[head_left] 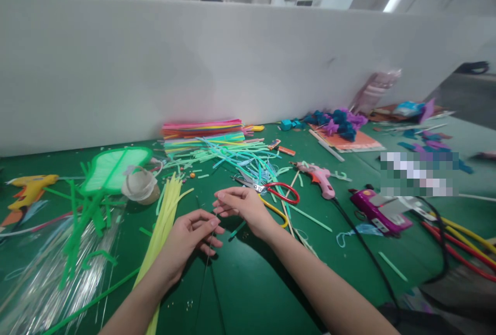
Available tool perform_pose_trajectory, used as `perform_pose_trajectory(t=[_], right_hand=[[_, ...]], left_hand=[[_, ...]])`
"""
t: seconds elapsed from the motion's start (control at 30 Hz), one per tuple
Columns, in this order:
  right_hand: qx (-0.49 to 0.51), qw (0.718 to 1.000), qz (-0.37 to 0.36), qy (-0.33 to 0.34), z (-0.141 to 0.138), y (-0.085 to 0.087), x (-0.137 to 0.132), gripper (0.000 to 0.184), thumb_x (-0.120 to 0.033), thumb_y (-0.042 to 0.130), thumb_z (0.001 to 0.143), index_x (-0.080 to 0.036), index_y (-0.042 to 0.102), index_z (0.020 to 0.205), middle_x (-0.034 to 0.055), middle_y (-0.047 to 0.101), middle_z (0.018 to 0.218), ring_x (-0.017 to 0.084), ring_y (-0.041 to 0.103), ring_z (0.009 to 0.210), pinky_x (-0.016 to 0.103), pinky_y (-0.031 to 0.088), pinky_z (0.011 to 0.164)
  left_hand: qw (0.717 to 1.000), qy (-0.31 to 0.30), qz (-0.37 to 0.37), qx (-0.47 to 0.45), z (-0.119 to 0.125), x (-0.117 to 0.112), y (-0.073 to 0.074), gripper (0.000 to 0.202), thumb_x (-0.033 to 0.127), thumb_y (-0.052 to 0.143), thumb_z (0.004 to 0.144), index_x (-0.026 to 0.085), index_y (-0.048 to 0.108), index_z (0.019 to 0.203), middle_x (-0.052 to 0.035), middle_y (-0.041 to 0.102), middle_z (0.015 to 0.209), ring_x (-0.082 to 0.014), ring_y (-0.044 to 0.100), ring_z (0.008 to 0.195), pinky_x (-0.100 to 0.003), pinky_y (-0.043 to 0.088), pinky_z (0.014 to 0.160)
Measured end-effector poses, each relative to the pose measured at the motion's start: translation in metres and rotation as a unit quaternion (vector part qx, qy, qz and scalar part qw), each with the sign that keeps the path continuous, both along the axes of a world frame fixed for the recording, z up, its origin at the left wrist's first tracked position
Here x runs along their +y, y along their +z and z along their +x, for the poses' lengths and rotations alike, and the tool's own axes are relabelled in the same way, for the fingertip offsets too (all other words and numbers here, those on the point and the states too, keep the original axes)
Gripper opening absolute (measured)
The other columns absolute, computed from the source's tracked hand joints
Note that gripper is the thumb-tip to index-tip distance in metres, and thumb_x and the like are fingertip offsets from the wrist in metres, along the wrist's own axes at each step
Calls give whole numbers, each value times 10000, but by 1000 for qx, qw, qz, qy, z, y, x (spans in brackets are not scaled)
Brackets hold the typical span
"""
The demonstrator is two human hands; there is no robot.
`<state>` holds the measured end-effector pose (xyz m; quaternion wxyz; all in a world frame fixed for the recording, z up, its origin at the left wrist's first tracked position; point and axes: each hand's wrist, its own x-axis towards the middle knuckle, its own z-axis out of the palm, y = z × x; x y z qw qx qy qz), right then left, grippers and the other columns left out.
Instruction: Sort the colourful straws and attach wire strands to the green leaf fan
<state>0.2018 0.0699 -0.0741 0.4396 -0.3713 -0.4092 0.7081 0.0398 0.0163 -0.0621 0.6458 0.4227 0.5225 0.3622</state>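
Observation:
My left hand (196,234) pinches a thin dark wire (204,273), which runs down toward the table's front edge. Just beyond it, my right hand (244,208) has thumb and fingertips pressed together near the wire's upper end. Beneath and left of my left forearm lies a bundle of yellow fuzzy strips (165,216). Scissors with red and yellow handles (284,193) rest right behind my right hand, partly covered by it. Cut green and blue strips (248,159) are heaped beyond the fingers.
A pink glue gun (320,177) with a black cord lies right, near a magenta device (377,211). Leftward are a yellow glue gun (33,188), a green leaf-shaped frame (116,167), a small lined cup (141,185) and clear rods (73,268). A white partition (232,66) stands behind.

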Motion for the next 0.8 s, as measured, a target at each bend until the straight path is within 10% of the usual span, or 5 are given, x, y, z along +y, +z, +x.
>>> perform_pose_trajectory(t=[0.8], right_hand=[[-31, 998, 48, -15, -1, -1, -3, 359, -464, 747, 701, -149, 710, 870, 48, 715, 734, 146, 696, 615, 240, 555, 576]], left_hand=[[1000, -12, -15, 2, 1, -1, 1, 349, 436, 731, 729, 149, 611, 889, -63, 709, 789, -131, 652, 606, -187, 488, 470]])
